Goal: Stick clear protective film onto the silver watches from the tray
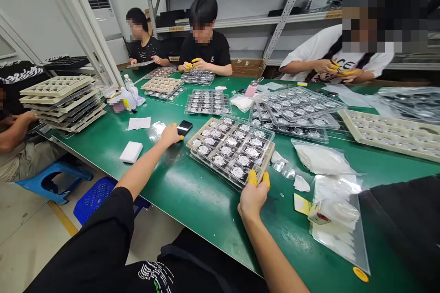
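Two hands — tray [231, 148], phone [184, 127]

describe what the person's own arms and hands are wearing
Both forearms are bare. The left hand and right hand have yellow finger cots on some fingertips. A short black sleeve covers the left upper arm. No watch or rings are visible.
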The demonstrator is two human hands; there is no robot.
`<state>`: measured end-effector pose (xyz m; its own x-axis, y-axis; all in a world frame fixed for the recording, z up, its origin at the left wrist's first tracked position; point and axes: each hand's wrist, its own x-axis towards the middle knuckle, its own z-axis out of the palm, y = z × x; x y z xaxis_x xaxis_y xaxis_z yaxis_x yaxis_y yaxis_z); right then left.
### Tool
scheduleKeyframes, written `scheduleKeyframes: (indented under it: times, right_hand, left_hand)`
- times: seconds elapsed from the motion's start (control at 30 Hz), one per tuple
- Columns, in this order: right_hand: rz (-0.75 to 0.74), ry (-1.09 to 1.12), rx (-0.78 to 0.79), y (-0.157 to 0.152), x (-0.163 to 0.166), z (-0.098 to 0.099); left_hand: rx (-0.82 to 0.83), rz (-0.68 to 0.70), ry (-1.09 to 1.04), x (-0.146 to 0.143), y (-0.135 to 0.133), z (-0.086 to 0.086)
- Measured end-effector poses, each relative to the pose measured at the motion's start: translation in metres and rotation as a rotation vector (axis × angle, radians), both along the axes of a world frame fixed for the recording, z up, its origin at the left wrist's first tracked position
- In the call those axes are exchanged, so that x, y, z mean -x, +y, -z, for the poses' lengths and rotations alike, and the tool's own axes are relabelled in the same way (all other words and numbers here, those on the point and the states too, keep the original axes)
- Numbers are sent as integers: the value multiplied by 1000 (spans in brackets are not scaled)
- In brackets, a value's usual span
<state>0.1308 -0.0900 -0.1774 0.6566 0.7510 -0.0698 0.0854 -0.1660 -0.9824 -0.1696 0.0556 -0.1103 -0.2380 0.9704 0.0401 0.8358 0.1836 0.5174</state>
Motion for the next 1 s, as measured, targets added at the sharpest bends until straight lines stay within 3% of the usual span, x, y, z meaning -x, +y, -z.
scheduleKeyframes:
  times: [0.1,0.2,0.3,0.4,0.47,0.53,0.63,0.7,0.77,0.83,0.9,0.93,1.0]
  right_hand:
    - [21,-12,-19,-2,13,4]
    - [9,-36,-64,-4,26,9]
    - [-79,-75,-68,-4,42,11]
    - [-90,-15,5,-1,72,2]
    - [-34,48,21,2,100,-8]
    - [-14,174,7,2,127,-17]
    - [-245,299,-58,-15,137,-26]
    - [-485,270,-142,-40,110,-30]
    - [-592,73,-265,-68,58,-32]
    - [-198,-195,-323,-92,-10,-33]
    - [232,-345,-257,-103,-77,-32]
    - [310,-399,-194,-102,-106,-32]
    - [233,-478,-36,-91,-151,-30]
  left_hand:
    - [-71,-30,81,-1,-29,6]
    - [-146,-25,186,0,-73,28]
    - [-105,71,259,23,-99,44]
    - [-82,188,275,55,-100,36]
    - [-143,170,295,60,-99,23]
    - [-264,93,232,43,-106,14]
    - [-406,-61,-157,-14,-129,20]
    - [-351,25,-443,-56,-141,33]
    - [-301,137,-473,-84,-145,45]
    - [-295,152,-407,-96,-140,51]
    - [-312,148,-388,-95,-131,52]
    - [-321,155,-391,-92,-126,51]
    - [-338,166,-412,-85,-117,49]
